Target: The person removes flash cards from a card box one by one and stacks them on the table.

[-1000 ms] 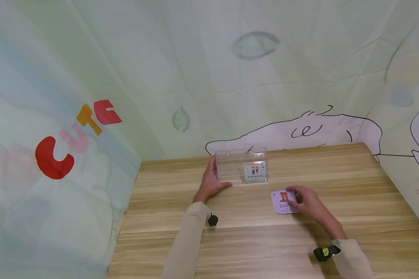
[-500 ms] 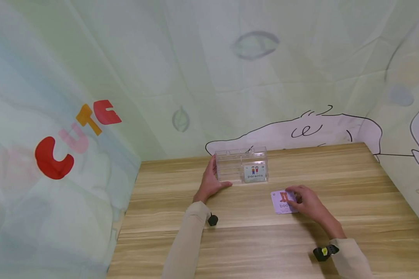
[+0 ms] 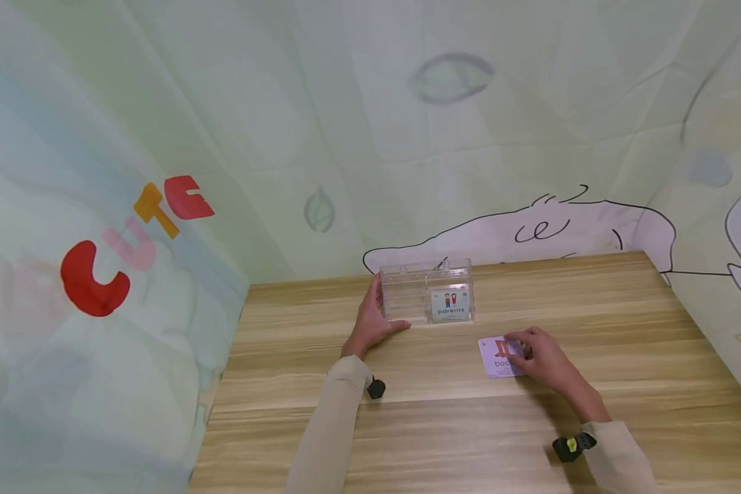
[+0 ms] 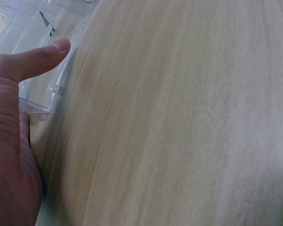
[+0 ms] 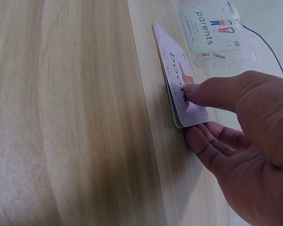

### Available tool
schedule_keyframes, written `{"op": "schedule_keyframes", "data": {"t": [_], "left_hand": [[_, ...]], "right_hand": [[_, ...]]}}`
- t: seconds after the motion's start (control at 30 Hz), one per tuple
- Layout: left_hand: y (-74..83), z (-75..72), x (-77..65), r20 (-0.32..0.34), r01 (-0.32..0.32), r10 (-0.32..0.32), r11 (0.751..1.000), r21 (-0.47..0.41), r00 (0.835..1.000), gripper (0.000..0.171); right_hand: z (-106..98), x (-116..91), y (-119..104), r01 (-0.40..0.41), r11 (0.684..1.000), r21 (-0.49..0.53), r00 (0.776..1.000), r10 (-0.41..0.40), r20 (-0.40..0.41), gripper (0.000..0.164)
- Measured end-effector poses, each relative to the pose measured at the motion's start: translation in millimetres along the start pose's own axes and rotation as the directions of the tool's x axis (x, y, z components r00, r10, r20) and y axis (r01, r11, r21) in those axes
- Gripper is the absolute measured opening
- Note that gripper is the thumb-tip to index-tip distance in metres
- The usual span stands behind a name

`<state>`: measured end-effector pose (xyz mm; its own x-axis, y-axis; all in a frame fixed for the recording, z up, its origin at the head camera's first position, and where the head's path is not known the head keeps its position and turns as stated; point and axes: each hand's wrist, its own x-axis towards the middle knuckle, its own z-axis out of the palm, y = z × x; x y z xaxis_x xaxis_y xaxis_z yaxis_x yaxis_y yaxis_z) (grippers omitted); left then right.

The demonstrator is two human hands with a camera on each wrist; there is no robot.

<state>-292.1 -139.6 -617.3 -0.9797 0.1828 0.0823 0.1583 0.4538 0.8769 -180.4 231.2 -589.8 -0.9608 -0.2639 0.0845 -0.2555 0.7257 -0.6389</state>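
Note:
A clear plastic box (image 3: 404, 295) with compartments stands near the back of the table. In its right compartment sits a pale card (image 3: 451, 307) printed "parents"; the left one shows bare plastic. My left hand (image 3: 373, 327) holds the box at its left end, fingers along the side and thumb across the lower front. To the right and nearer me, my right hand (image 3: 551, 360) pinches a thin stack of lilac cards (image 5: 172, 61). Its thumb lies on the top card, over the end of a word starting "boo" below red-brown boots, with fingers underneath. The stack lies low over the wood.
The wooden table (image 3: 444, 439) reaches back to a printed cloth backdrop (image 3: 358, 130). Another cloth (image 3: 99, 384) with the letters "CUTE" hangs along the left side. Each wrist carries a dark strapped device (image 3: 568, 447).

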Motion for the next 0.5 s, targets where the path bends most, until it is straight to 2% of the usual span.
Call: {"op": "schedule_keyframes", "data": {"t": [0.5], "left_hand": [[0.2,0.3,-0.1,0.002,0.013,-0.013,1.0,0.006,1.0,0.135]], "right_hand": [[-2.7,0.8,-6.1,-0.032,0.999,-0.029,0.999,0.033,0.035,0.034]]}}
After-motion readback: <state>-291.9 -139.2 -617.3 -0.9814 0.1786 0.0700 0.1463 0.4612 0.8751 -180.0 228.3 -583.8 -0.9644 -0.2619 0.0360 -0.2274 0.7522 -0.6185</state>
